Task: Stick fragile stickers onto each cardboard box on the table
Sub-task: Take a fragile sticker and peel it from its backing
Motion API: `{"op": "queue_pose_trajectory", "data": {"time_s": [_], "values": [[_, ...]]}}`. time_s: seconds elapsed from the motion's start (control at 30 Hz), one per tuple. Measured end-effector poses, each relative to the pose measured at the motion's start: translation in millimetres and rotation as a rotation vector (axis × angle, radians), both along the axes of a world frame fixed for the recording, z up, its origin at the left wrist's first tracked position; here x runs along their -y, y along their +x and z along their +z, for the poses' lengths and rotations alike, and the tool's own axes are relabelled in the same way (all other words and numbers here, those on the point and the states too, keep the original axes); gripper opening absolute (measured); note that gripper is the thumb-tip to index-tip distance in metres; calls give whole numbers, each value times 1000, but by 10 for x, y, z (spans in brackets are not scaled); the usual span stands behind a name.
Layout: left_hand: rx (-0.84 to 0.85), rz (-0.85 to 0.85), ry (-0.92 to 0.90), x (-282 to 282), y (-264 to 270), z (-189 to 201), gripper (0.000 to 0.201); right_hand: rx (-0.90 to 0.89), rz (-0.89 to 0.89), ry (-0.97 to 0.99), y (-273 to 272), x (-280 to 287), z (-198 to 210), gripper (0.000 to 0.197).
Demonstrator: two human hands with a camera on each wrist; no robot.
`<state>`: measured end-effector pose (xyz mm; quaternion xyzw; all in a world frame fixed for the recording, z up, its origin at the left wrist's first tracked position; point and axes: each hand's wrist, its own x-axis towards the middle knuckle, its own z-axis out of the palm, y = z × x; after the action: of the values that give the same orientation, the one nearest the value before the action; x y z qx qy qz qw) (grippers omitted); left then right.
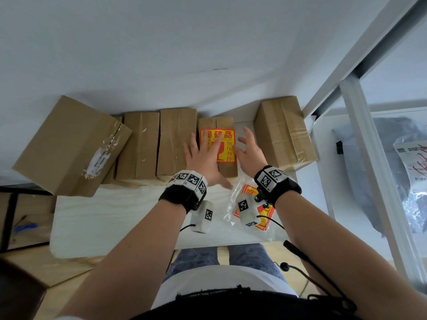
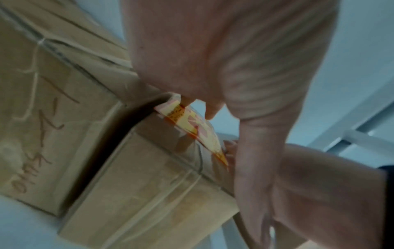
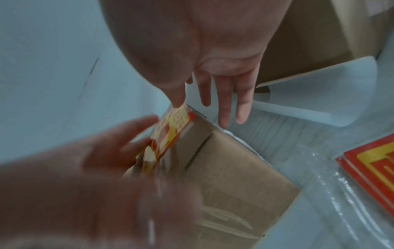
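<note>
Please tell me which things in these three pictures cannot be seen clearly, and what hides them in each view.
- Head view: the left hand covers the left part of the red and yellow fragile sticker, so its full print is hidden.
- Head view: the right wrist camera hides much of the red and yellow sticker stack in the clear plastic bag.
- Right wrist view: the left hand is blurred.
- Left wrist view: the brown handwriting on the neighbouring cardboard box is illegible.

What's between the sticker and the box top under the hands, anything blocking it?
Nothing visible. The sticker already lies on the box; left hand rests flat across it, right hand open beside it.
</note>
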<state>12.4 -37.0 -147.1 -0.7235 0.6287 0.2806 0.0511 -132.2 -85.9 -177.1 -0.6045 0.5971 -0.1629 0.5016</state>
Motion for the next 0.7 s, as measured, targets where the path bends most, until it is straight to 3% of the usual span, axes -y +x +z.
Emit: {"op": "queue_pose_trajectory", "data": {"time_s": [0.1, 0.33, 0.5, 0.63, 0.7], "values": [[110, -80, 16, -71, -1, -63, 145, -45, -13, -36, -87, -59, -25, 59], [142, 71, -170, -2, -72, -145, 110, -77, -95, -123, -277, -199, 24, 45], [67, 77, -235, 22, -138, -90, 101, -95, -155, -148, -380, -284, 69, 31], [-179, 102, -513, -71, -272, 12, 47, -114, -75, -87, -445, -372, -12, 23], [-312, 169, -470, -110, -342, 57, 20, -168, -6, -62, -490, -429, -71, 20]]}}
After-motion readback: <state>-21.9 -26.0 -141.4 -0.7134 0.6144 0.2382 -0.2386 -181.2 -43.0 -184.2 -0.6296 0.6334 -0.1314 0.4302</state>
